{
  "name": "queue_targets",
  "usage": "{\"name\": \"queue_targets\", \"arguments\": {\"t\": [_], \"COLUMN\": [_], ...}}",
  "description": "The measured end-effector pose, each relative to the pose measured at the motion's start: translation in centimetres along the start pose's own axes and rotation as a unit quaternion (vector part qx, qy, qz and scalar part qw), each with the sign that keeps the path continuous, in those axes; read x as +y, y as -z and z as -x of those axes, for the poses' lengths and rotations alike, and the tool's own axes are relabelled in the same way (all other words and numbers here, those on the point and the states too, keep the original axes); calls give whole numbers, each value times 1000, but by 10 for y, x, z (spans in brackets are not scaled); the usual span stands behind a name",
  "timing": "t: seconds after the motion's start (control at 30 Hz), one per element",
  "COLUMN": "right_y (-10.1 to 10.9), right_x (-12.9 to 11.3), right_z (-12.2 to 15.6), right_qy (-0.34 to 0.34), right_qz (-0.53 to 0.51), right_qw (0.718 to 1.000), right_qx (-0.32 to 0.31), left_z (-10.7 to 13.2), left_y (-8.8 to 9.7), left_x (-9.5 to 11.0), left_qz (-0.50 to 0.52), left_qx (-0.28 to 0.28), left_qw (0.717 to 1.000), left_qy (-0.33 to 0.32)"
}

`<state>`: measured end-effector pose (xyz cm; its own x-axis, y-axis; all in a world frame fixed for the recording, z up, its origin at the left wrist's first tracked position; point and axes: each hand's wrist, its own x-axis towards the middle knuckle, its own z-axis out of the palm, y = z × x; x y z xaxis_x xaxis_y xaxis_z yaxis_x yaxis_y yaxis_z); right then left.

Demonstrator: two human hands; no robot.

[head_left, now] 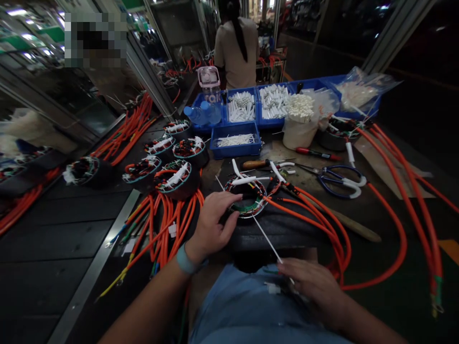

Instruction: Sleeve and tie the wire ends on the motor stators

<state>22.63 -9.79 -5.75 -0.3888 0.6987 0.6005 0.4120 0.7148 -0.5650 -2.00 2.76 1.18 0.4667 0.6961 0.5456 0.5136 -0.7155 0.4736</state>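
Observation:
A wound motor stator (256, 206), a ring of wire coils with white sleeves and orange leads, lies on the bench before me. My left hand (215, 222) grips its left rim, thumb and forefinger bent over the edge. From the near side of the ring a thin white tie (266, 238) runs tautly down to the right. Its lower end is pinched in the fingers of my right hand (311, 282), near my lap. Orange cables (315, 203) leave the stator to the right. Behind it lie a wooden-handled tool (255, 164) and blue-handled scissors (337, 181).
Several finished-looking stators (177, 179) with orange leads stand at the left. Blue bins (241, 106) of white sleeves and a small blue tray (234, 141) line the back, beside a tub (300, 119). A red marker (317, 154) lies at the right. Another person (236, 48) stands beyond.

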Motion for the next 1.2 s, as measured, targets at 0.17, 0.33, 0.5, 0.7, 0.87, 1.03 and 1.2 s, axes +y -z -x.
{"name": "queue_targets", "arguments": {"t": [0.17,0.33,0.5,0.7,0.87,1.03,1.2], "right_y": [-2,-10,-32,-42,-43,-43,-44], "right_x": [1,6,25,26,24,24,23], "right_z": [1,-23,-81,-100,-94,-99,-102], "right_qy": [30,31,-77,-281,-287,-282,-289], "right_qz": [-8,9,-43,-233,-269,-229,-208], "right_qw": [1000,999,992,918,908,917,915], "right_qx": [0,31,89,152,145,167,190], "left_z": [-3,-15,-24,-25,-31,-31,-32], "left_y": [3,-1,-17,-9,-5,-11,-11], "left_x": [-1,6,10,-3,-1,12,16], "left_qz": [-43,-152,-96,-126,-275,-293,-289], "left_qx": [-23,-100,-91,-71,-81,-105,-108], "left_qw": [999,983,988,983,944,930,924], "left_qy": [-9,33,75,-109,-165,-197,-227]}}
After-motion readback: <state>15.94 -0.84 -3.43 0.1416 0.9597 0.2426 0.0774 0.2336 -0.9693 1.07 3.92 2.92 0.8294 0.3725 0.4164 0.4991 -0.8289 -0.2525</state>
